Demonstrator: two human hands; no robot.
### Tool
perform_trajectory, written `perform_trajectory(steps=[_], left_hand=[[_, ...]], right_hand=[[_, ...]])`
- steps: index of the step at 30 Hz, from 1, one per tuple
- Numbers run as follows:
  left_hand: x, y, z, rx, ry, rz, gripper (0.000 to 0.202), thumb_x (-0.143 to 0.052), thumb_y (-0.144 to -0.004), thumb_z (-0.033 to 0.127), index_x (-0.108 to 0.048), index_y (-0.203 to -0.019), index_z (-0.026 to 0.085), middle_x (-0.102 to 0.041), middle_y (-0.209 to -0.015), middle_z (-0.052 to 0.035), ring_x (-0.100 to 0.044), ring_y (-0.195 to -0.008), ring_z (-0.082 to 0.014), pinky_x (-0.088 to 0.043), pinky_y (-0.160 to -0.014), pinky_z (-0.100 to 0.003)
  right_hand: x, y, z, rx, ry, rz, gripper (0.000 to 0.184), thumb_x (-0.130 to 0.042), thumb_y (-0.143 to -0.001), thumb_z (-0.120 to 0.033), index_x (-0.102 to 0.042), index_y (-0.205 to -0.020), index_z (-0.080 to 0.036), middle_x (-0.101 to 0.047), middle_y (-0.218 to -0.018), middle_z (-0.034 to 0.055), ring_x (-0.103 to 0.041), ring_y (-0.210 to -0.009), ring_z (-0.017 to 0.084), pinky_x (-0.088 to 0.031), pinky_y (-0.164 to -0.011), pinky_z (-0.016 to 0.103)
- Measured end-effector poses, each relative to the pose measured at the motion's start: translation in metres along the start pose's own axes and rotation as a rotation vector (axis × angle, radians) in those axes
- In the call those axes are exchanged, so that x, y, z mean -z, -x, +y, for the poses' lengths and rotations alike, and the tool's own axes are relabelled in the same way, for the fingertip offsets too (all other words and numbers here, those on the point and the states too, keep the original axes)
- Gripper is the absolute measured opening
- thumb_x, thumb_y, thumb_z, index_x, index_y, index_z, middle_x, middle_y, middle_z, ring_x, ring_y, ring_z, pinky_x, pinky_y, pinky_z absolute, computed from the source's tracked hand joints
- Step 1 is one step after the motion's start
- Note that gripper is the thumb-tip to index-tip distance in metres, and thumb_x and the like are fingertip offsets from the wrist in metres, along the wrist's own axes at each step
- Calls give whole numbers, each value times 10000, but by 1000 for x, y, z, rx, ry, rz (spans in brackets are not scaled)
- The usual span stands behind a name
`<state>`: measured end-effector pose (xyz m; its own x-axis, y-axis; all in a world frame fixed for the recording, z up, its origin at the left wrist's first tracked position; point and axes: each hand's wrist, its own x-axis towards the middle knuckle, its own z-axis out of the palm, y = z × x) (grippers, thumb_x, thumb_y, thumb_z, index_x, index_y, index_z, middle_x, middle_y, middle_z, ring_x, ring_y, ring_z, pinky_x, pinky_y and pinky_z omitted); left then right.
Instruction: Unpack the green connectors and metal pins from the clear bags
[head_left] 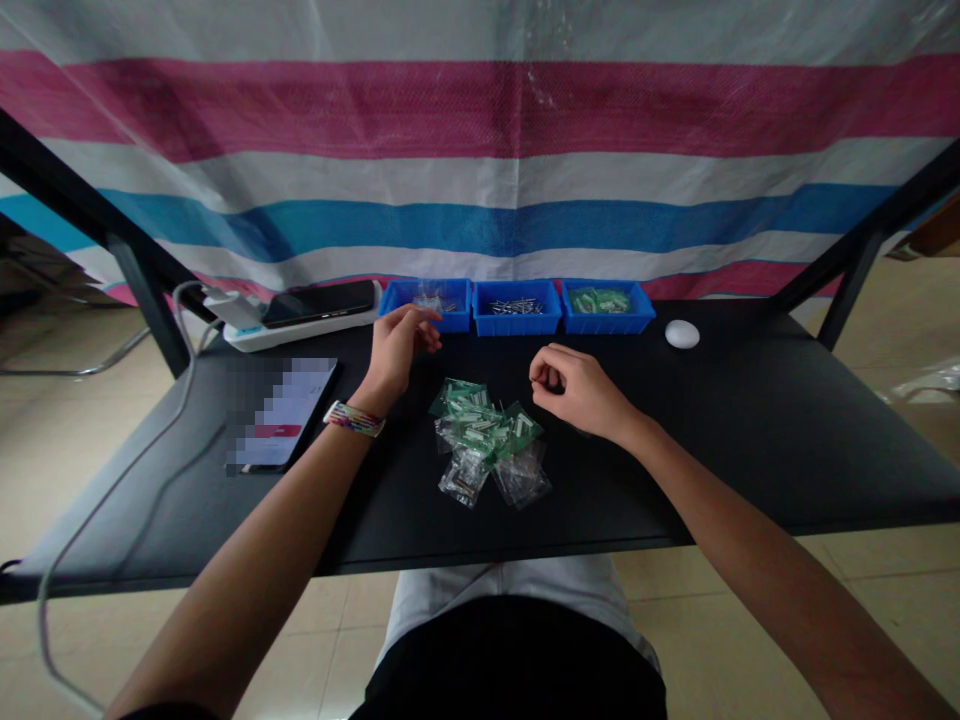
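My left hand [399, 348] is at the front of the left blue bin [463, 321], its fingers loosely bent and apart, with nothing visible in them. That bin holds small clear plastic bags [435, 299]. My right hand [576, 386] is curled closed above the table, in front of the right and middle bins; whatever its fingers hold, if anything, is hidden. Between my hands lies a pile of small clear and green packets [484, 432], some with slim pale pieces inside. Thin metal pins or screws [516, 307] fill the middle blue bin [517, 325].
The right blue bin [609, 324] contains green packets. A white egg-shaped object [682, 334] sits to its right. On the left are a power strip [300, 330] with a dark phone [321, 302] on it, a lit phone [292, 410] and a hanging cable [124, 478]. Striped sheeting hangs behind.
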<state>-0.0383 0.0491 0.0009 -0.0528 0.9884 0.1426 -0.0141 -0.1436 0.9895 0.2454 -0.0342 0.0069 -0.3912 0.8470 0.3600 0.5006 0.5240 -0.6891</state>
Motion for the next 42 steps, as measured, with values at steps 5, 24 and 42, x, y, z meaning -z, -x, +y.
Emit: perform_trajectory(steps=[5,24,42], left_hand=[[-19,27,19,-183,-167,-339,271,-676,-915,408,-750,-860,153,-679,-681,-23,-641,-610,-143,-506,-605,-240],[-46,54,22,-99,-116,-541,323,-767,-910,474,-728,-844,161,-699,-747,-30,-639,-637,-136,-525,-617,-242],[-47,53,20,-51,-98,-541,327,-678,-942,462,-728,-832,158,-703,-737,-47,-655,-643,-158,-517,-614,-265]], right_hand=[[-3,-3,-1,-155,-538,161,118,-722,-838,-241,-605,-841,-225,-670,-823,0,-614,-692,147,-484,-626,287],[-14,-4,0,-327,-753,217,302,-876,-790,-433,-727,-943,-219,-694,-891,0,-642,-639,113,-529,-548,245],[-16,-5,2,-306,-686,201,234,-827,-812,-388,-691,-862,-204,-684,-770,-9,-610,-565,110,-503,-515,249]])
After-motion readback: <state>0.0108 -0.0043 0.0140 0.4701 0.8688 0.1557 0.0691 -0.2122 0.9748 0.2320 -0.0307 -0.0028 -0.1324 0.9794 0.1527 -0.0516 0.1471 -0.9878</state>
